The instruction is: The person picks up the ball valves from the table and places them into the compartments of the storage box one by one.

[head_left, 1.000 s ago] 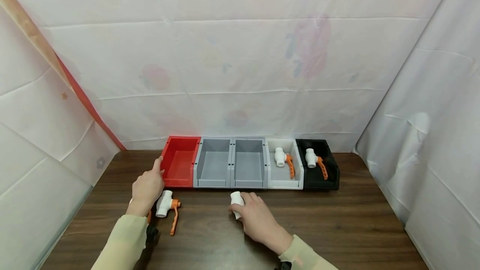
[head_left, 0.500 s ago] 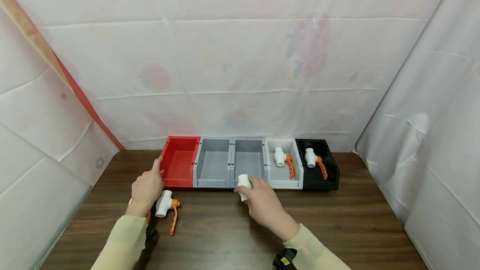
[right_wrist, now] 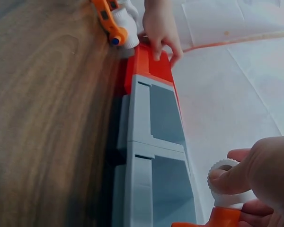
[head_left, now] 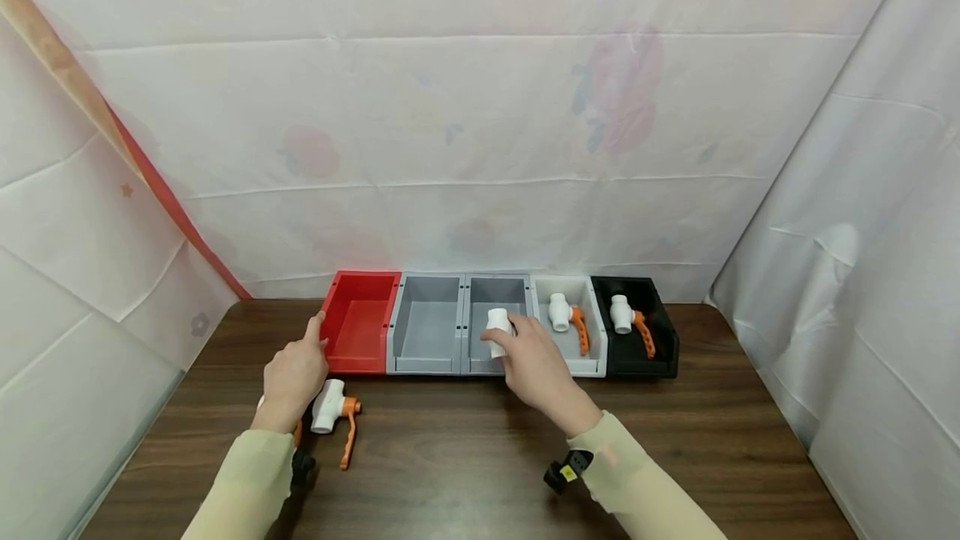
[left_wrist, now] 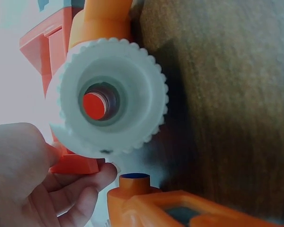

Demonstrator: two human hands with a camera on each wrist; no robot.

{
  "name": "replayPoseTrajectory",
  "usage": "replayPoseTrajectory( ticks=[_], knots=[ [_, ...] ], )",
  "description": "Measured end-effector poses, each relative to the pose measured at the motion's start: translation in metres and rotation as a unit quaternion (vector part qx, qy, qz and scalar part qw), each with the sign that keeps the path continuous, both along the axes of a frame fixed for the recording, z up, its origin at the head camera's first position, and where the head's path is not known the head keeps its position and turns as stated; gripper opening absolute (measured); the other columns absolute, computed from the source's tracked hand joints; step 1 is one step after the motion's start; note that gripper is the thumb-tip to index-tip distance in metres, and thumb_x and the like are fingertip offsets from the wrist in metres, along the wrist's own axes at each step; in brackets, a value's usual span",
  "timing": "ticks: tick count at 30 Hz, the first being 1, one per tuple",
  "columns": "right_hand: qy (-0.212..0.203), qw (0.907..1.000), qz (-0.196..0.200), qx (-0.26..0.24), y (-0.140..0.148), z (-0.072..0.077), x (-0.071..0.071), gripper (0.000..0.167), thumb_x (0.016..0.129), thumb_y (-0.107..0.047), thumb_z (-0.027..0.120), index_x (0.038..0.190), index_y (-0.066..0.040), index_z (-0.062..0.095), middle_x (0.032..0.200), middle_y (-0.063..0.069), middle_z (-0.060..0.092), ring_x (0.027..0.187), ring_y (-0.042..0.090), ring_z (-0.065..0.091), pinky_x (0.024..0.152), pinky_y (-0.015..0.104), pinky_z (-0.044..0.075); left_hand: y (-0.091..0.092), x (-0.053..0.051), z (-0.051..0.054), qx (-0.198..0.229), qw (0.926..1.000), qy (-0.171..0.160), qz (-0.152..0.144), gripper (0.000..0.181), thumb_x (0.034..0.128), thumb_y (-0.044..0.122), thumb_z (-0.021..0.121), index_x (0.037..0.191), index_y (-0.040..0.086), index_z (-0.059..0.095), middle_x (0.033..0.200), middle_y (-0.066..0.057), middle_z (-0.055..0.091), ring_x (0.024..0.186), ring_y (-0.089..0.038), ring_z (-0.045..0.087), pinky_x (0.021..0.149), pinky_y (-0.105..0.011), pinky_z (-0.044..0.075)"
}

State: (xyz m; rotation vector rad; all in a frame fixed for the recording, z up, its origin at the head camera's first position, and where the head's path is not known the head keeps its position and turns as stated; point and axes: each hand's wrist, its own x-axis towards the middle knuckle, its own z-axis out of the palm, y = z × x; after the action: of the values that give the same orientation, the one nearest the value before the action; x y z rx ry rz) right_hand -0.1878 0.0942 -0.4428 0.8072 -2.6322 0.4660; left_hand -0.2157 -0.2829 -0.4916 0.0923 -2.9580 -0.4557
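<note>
In the head view my right hand (head_left: 536,365) holds a white ball valve (head_left: 498,330) with its thumb and fingers, above the right-hand grey bin (head_left: 498,294). The right wrist view shows the thumb on the valve's ribbed end (right_wrist: 222,176) and part of its orange handle (right_wrist: 225,216). At the far left my left hand (head_left: 292,373) grips the side wall of the red bin (head_left: 363,319). A second ball valve (head_left: 328,407) with an orange handle lies on the table beside that hand. Another valve is mostly hidden under the left wrist; only a bit of its orange handle (head_left: 298,433) shows.
Left of the right-hand grey bin stands another grey bin (head_left: 427,315). A white bin (head_left: 546,350) and a black bin (head_left: 663,367) close the row at right, each with one ball valve inside. White cloth (head_left: 465,123) hangs behind the wooden table (head_left: 435,473).
My right hand has carried the ball valve from the table forward and slightly right, over the right-hand grey bin. My left hand has stayed at the red bin.
</note>
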Motion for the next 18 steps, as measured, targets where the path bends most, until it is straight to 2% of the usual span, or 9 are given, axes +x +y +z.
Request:
replayPoseTrajectory(
  ticks=[5,10,18],
  knots=[
    [-0.011,0.9998,-0.016,-0.002,-0.004,0.003,-0.013,0.042,0.084,-0.001,0.076,0.121,-0.021,0.07,0.127,0.019,0.06,0.114,0.036,0.057,0.098,0.048,0.045,0.001,0.001,0.002,-0.003,1.0,-0.002,-0.002,0.052,0.101,0.011,0.049,0.149,0.006,0.03,0.061,-0.014,0.057,0.046,-0.03,0.053,0.039,-0.045,0.045],
    [-0.018,0.9991,-0.039,0.004,-0.01,-0.001,-0.028,0.041,0.088,-0.004,0.072,0.123,-0.023,0.069,0.131,0.019,0.058,0.122,0.036,0.054,0.102,0.048,0.044,0.0,0.001,0.001,-0.005,1.0,0.004,-0.006,0.052,0.1007,0.011,0.049,0.148,0.005,0.03,0.058,-0.012,0.054,0.045,-0.03,0.053,0.038,-0.045,0.045],
    [-0.015,0.9975,-0.054,0.042,-0.018,-0.011,-0.05,0.041,0.089,-0.007,0.073,0.125,-0.024,0.069,0.13,0.018,0.058,0.116,0.034,0.056,0.1,0.045,0.044,-0.003,-0.001,-0.003,-0.007,0.9999,0.007,-0.005,0.055,0.0974,0.008,0.051,0.148,0.005,0.031,0.059,-0.011,0.054,0.045,-0.029,0.052,0.039,-0.044,0.046]
  ],
)
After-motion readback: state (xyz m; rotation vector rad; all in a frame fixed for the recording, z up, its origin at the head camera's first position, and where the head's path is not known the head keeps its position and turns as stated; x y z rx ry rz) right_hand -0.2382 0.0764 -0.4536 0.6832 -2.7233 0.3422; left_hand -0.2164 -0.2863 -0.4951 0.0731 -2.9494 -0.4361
